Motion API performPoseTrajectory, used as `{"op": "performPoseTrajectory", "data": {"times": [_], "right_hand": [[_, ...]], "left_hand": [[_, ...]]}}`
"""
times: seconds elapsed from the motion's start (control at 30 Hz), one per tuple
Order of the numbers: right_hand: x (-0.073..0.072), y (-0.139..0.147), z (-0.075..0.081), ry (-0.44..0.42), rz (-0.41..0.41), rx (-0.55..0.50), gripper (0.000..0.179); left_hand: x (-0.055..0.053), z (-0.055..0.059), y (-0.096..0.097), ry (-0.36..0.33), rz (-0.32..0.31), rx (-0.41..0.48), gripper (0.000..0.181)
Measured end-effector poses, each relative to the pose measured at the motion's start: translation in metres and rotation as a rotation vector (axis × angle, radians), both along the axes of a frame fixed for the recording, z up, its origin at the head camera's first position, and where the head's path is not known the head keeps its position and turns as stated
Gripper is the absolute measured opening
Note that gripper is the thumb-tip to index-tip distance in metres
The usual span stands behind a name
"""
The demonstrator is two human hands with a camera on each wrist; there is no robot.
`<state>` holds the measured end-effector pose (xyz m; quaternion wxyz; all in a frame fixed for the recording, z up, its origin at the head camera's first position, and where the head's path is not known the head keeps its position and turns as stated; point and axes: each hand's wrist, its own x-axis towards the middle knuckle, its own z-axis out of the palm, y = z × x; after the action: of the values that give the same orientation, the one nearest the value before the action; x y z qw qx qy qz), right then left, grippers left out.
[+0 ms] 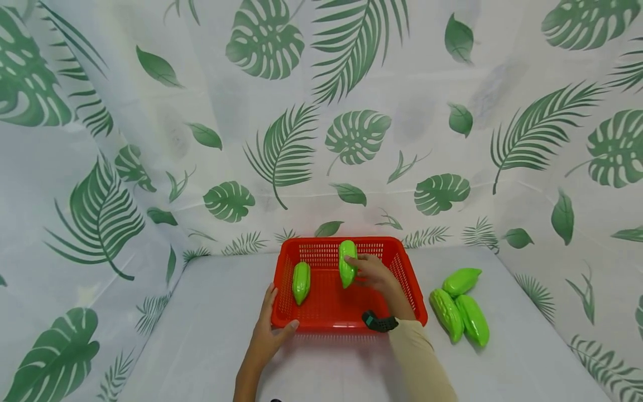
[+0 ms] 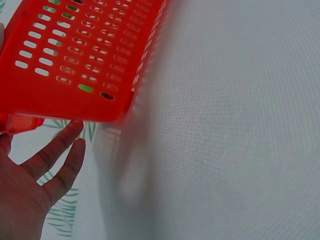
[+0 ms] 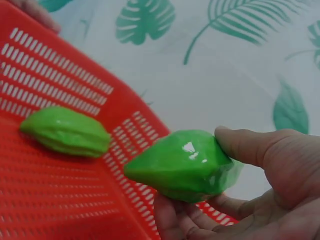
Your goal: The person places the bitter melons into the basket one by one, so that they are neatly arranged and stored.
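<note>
My right hand (image 1: 374, 272) holds a glossy green, ridged fruit (image 1: 347, 263) with a pointed end above a red plastic basket (image 1: 331, 324). In the right wrist view the thumb presses the fruit's upper side, with the fingers curled underneath. A second green fruit (image 1: 301, 282) of the same kind lies inside the basket, near its left wall. My left hand (image 1: 265, 335) rests at the basket's front left corner, thumb along the front rim and fingers by the left side. The left wrist view shows straight, spread fingers (image 2: 57, 150) at the basket's edge.
Several more green fruits (image 1: 473, 319) lie together on the white cloth right of the basket. Behind and at both sides rises a white sheet (image 1: 311, 167) printed with green leaves. A dark band (image 1: 380, 322) circles the right wrist, below a beige sleeve (image 1: 419, 357).
</note>
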<state>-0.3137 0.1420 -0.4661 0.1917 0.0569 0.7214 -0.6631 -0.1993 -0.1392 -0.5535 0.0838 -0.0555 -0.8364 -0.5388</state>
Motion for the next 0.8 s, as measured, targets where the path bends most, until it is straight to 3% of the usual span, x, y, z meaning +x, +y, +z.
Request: {"op": "performPoseTrajectory", "data": {"times": [0.43, 0.63, 0.8], "right_hand": [[-0.026, -0.03, -0.013, -0.106, 0.088, 0.151, 0.03], [-0.028, -0.034, -0.015, -0.118, 0.08, 0.235, 0.028], [-0.03, -0.033, -0.02, -0.146, 0.079, 0.215, 0.021]], "left_hand": [[-0.001, 0.0, -0.001, -0.016, 0.009, 0.015, 0.092], [0.0, 0.001, 0.0, -0.006, -0.002, 0.022, 0.091], [0.001, 0.0, -0.001, 0.009, -0.015, 0.031, 0.089]]}}
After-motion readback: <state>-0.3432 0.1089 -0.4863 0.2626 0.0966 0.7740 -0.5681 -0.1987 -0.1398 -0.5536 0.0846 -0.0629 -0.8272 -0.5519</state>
